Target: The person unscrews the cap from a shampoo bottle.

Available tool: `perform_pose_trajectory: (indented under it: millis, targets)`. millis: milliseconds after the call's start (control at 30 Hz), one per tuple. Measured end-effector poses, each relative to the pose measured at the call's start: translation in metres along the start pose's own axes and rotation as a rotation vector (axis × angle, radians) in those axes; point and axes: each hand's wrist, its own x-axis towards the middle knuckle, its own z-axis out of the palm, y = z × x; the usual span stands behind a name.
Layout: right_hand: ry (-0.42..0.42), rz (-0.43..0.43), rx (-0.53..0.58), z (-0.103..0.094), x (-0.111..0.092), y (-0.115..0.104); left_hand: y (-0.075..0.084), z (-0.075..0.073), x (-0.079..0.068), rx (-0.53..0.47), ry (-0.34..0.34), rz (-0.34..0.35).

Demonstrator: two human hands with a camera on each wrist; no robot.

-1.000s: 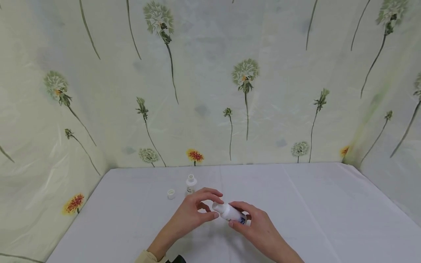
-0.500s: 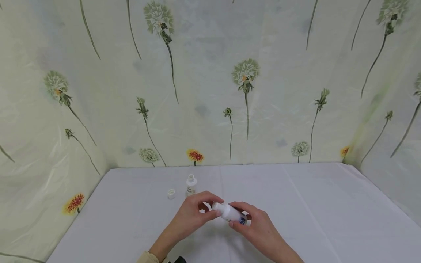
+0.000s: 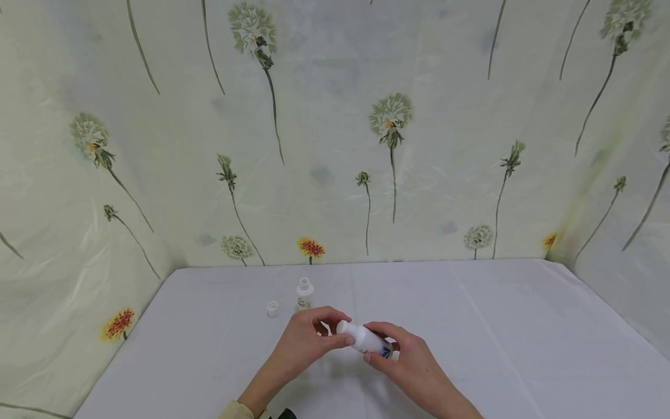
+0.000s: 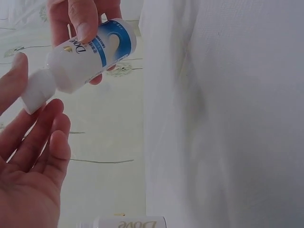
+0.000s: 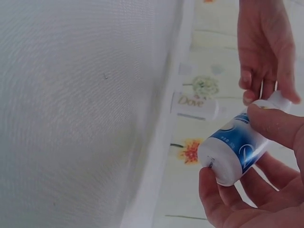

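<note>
A small white Dove bottle [image 4: 80, 59] with a blue label and white cap is tilted in the air between both hands. My right hand [image 3: 410, 361] grips its body, thumb on one side and fingers round the other, as the right wrist view also shows. My left hand [image 3: 306, 340] pinches the white cap [image 4: 39, 89] between thumb and fingertips. Behind the left hand stands a second Dove bottle [image 3: 304, 295], upright with its neck uncovered; its lower part is hidden by that hand. Left of it a loose white cap [image 3: 273, 308] lies on the cloth.
A white cloth covers the table [image 3: 487, 337]. A plastic curtain [image 3: 335, 139] printed with dandelions closes off the back and both sides, meeting the table's far edge. A beige sleeve [image 3: 237, 409] shows at the left wrist.
The left thumb and fingers have closed in on the held bottle's cap and shifted slightly round it. The right hand and the bottle have hardly moved.
</note>
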Motion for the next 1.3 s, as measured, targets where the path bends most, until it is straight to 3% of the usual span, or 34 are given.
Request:
perform_pose_trajectory:
  millis: [167, 400, 600, 967, 1300]
  targets:
    - [0.006, 0.010, -0.004, 0.0005, 0.0005, 0.0011, -0.0011, -0.0026, 0.0000, -0.019, -0.007, 0.056]
    - [0.008, -0.006, -0.013, 0.0000, 0.0004, 0.0017, 0.0042, -0.0026, -0.0014, -0.058, -0.118, 0.213]
    - [0.010, 0.007, -0.020, 0.0000, 0.0004, 0.0029, 0.0052, -0.0022, -0.0025, -0.053, -0.111, 0.200]
    - [-0.007, -0.007, 0.002, 0.0017, 0.0005, -0.0002, 0.0052, -0.0056, -0.0024, 0.089, -0.091, 0.207]
    - [0.017, 0.005, -0.027, 0.0013, 0.0010, 0.0003, 0.0043, -0.0087, -0.0012, 0.041, -0.065, 0.178]
